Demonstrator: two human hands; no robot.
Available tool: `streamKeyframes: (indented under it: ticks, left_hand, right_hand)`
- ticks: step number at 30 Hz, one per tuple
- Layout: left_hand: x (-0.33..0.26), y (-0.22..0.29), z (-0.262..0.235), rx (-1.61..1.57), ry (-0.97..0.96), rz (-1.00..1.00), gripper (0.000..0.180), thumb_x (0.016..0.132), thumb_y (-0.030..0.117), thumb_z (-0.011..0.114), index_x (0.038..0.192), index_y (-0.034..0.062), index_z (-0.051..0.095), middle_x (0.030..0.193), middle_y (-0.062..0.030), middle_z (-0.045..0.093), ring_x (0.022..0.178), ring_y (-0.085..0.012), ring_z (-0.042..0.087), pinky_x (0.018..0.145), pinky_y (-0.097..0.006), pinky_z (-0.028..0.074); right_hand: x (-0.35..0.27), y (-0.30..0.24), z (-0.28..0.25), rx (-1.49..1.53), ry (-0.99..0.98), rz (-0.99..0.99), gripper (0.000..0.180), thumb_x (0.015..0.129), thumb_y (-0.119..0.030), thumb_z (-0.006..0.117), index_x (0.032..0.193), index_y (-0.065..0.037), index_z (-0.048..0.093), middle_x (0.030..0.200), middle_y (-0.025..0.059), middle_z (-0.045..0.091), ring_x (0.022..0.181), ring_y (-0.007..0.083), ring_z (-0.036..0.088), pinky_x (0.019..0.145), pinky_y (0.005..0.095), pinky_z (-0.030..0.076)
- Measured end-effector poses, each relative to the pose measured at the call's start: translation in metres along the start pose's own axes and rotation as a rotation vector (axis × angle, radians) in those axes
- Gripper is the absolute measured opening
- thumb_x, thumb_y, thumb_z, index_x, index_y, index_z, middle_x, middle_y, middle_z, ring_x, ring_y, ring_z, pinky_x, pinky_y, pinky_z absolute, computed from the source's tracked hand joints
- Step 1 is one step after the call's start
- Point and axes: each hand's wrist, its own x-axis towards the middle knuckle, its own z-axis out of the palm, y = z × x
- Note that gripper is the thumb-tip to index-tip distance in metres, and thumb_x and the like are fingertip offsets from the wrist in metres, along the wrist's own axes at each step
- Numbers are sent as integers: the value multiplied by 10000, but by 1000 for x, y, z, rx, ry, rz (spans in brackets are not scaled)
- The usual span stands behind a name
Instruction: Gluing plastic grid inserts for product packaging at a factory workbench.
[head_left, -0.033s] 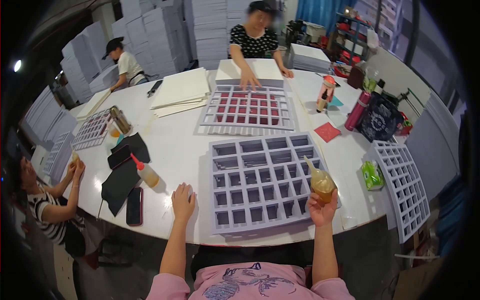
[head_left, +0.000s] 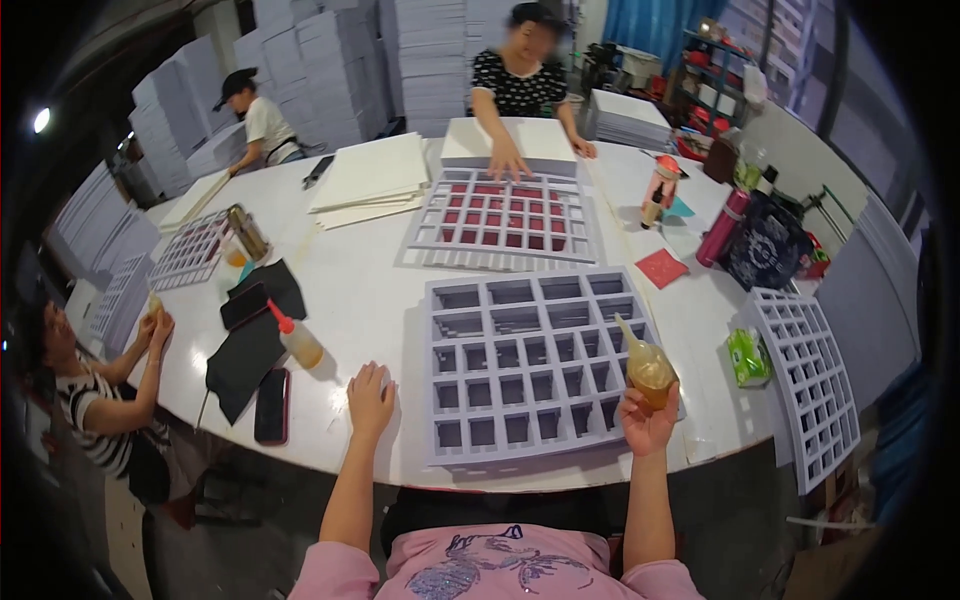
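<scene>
My right hand (head_left: pixel 649 418) is closed around a soft translucent squeeze bottle (head_left: pixel 651 372) with amber liquid in it. Its long tapered nozzle points upward and leans left, over the right edge of a stack of pale grey divider grids (head_left: pixel 478 374). Those grids lie directly before me, with larger cells in the far rows and smaller ones nearer. My left hand (head_left: pixel 370 398) lies on the white table (head_left: pixel 340 330), left of the stack, holding nothing, its fingers stretched out. Beyond the stack, a co-worker's hand (head_left: pixel 509 160) reaches over another grid (head_left: pixel 500 212) with red showing through its cells.
A red-tipped squeeze bottle (head_left: pixel 299 345), a phone (head_left: pixel 271 407) and black cloth (head_left: pixel 233 372) lie to the left. Right are a red square (head_left: pixel 661 268), a green packet (head_left: pixel 748 358) and a leaning grid (head_left: pixel 808 380). White sheets (head_left: pixel 370 178) lie farther back. Co-workers stand left and opposite.
The whole view has shifted slightly to the right in the picture. My hands and the things on the table keep their places relative to each other.
</scene>
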Motion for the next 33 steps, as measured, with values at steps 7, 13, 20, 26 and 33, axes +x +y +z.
streamKeyframes:
  ticks: [7,13,20,26,33]
  left_hand:
    - [0,-1,0,-2,54,31,314,808,230,584,1072,60,567,1220,-143,522,1181,-289,451,978,-493,318]
    - [-6,0,-5,-40,89,-2,299,803,211,587,1074,88,565,1215,-134,525,1195,-289,440,992,-484,314]
    - [-27,12,-9,-34,41,-50,337,831,214,547,1139,80,522,1287,-138,460,1241,-297,391,1025,-487,278]
    - [-57,30,-17,51,69,-3,373,846,257,533,1175,85,495,1300,-148,429,1253,-311,361,1015,-507,269]
    - [-69,26,-21,39,87,20,368,841,251,544,1166,85,498,1278,-147,443,1239,-308,375,1005,-504,279]
  right_hand:
    - [-1,-1,-2,53,-88,78,645,854,-394,600,1299,2,354,1214,170,472,729,136,440,624,258,390]
    - [0,-3,-4,62,-91,136,670,871,-372,584,1345,11,306,1254,192,455,758,147,421,643,264,373]
    - [1,-5,-6,11,-98,119,668,871,-324,599,1360,10,292,1280,211,429,777,161,444,652,263,386]
    - [2,-7,-8,-54,-132,77,663,880,-289,592,1372,2,256,1292,199,414,806,173,475,670,274,407]
    - [2,-4,-9,-68,-149,69,658,886,-280,581,1375,9,247,1328,204,381,819,175,461,684,270,406]
